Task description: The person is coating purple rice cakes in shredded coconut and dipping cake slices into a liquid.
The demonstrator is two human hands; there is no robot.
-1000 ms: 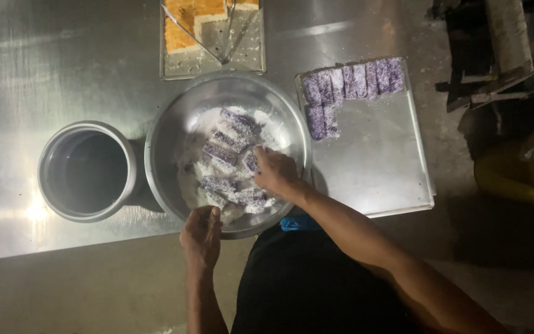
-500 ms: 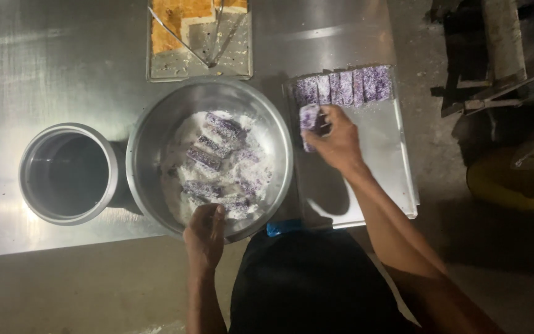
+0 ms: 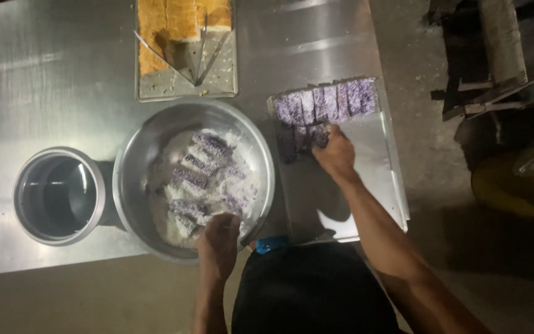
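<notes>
We look down on a steel table (image 3: 44, 74) and here is our right hand (image 3: 336, 151) out over the flat metal tray (image 3: 372, 179), fingers pinched around a dark purple cake piece (image 3: 320, 135) and setting it just below the row of purple coated pieces (image 3: 326, 102) lined up along the tray's far edge. That held piece touches its neighbours in a second, shorter row. Our left hand (image 3: 219, 238) sits at the near rim of the big steel bowl (image 3: 140, 161), fingers curled down into the white coconut-like flakes; whether they grip one of the pieces there we cannot tell, as the hand covers them. Inside the bowl several purple bars (image 3: 200, 166) lie in the white coating, tilted and side by side. Left of the bowl, just beside it, stands a round metal pot (image 3: 27, 213) with a dark inside. Beyond the bowl lies another tray (image 3: 217, 80) holding a slab of yellow sponge cake (image 3: 168, 21), with thin metal tongs (image 3: 200, 49) resting across it. The floor (image 3: 421, 93) to the right is dark and cluttered.
</notes>
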